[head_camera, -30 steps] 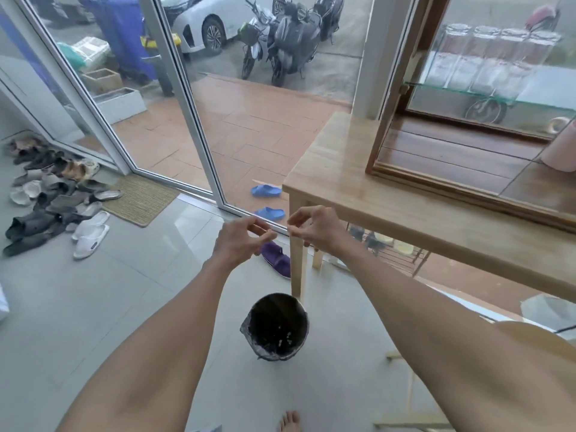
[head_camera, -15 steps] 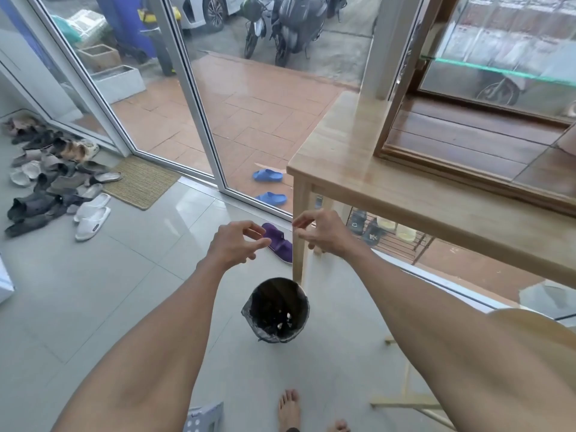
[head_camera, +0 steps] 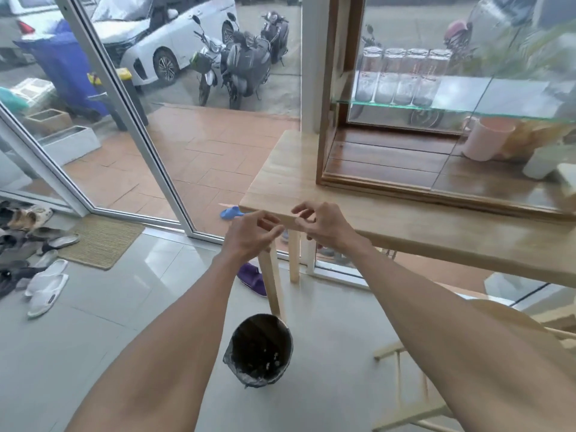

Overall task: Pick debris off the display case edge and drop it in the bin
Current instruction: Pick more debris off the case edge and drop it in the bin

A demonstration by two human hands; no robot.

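My left hand (head_camera: 249,236) and my right hand (head_camera: 325,226) are side by side at the front left corner of the light wooden table (head_camera: 420,232) that carries the wood-framed glass display case (head_camera: 383,185). The left thumb and fingers close in on the table's front edge. Whether they pinch anything is too small to see. The right hand's fingers are curled and apart over the same edge, with nothing visible in them. No debris shows on the edge. The black bin (head_camera: 260,350), lined with a bag and holding small scraps, stands on the floor below my hands, beside the table leg.
Glass doors (head_camera: 131,113) run along the left and front. Several shoes and slippers (head_camera: 31,244) lie by a doormat (head_camera: 99,241) at left. A purple slipper (head_camera: 252,279) sits near the table leg. A wooden stool (head_camera: 436,369) stands at lower right. Jars (head_camera: 402,76) line a glass shelf.
Both hands have risen from above the bin to the table's front corner edge. The view has tilted up with them, so the bin now sits lower in frame.
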